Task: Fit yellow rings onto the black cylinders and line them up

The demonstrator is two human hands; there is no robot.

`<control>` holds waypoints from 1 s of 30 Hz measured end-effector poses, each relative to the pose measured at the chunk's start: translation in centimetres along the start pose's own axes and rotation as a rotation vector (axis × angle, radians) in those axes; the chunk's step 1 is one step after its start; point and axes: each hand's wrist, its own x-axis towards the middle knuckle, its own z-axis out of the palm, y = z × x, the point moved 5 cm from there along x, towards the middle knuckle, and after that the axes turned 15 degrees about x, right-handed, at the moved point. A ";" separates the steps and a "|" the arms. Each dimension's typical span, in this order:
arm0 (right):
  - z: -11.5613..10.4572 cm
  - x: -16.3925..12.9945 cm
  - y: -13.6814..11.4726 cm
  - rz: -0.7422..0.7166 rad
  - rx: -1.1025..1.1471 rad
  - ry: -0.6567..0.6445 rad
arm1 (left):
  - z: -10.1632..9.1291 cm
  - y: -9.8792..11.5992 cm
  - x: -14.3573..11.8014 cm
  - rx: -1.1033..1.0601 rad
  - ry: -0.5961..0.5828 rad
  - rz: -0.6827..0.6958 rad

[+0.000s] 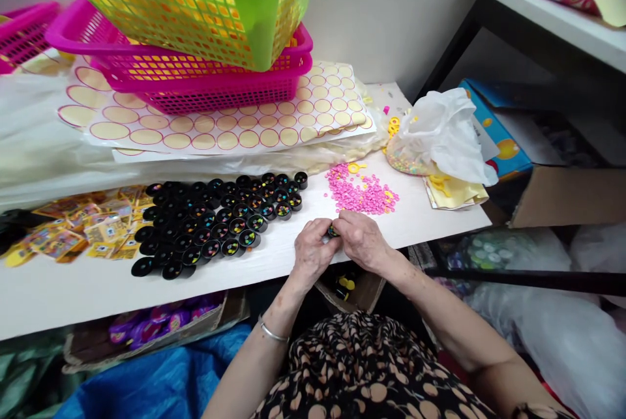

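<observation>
My left hand (313,251) and right hand (360,238) pinch one small black cap (333,231) between fingertips at the table (73,288) edge; it looks light, stiff, best held by its rim.

Left hand (313,251) and right hand (360,238) pinch one small black cap (333,231) together.

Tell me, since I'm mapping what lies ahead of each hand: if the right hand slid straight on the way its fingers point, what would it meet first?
The right hand points left, so it meets the left hand almost at once; both pinch a small black cap between them.
</observation>
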 end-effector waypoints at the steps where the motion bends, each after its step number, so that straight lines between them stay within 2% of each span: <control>1: 0.0 0.1 -0.1 0.000 0.004 -0.008 | 0.0 0.0 0.0 -0.002 0.002 0.000; 9: 0.0 0.6 -0.6 -0.040 0.000 -0.098 | 0.2 -0.3 0.1 -0.029 0.009 -0.008; 12: -0.3 0.6 -0.3 -0.003 0.072 -0.070 | 0.2 -0.3 0.2 -0.014 0.005 0.003; 14: -0.9 0.5 0.5 0.025 0.206 -0.025 | 0.3 -0.4 0.3 -0.001 0.011 0.014; 16: -1.7 0.2 2.0 0.071 0.361 0.059 | 0.4 -0.4 0.3 0.006 0.026 0.015; 18: -3.0 -0.3 4.7 0.184 0.427 0.213 | 0.4 -0.4 0.4 0.007 0.044 0.012; 20: -4.4 -1.3 7.9 0.361 0.348 0.391 | 0.4 -0.3 0.3 0.003 0.049 0.012; 22: -5.4 -2.2 10.8 0.516 0.205 0.452 | 0.3 -0.2 0.3 0.001 0.045 0.011; 25: -5.5 -2.7 13.4 0.611 0.112 0.328 | 0.2 -0.2 0.3 0.013 0.035 0.007; 27: -5.3 -2.5 13.9 0.595 0.104 0.238 | 0.2 -0.1 0.4 0.021 0.033 0.007; 30: -5.1 -1.9 14.2 0.556 0.127 0.201 | 0.1 0.0 0.5 0.031 0.044 0.009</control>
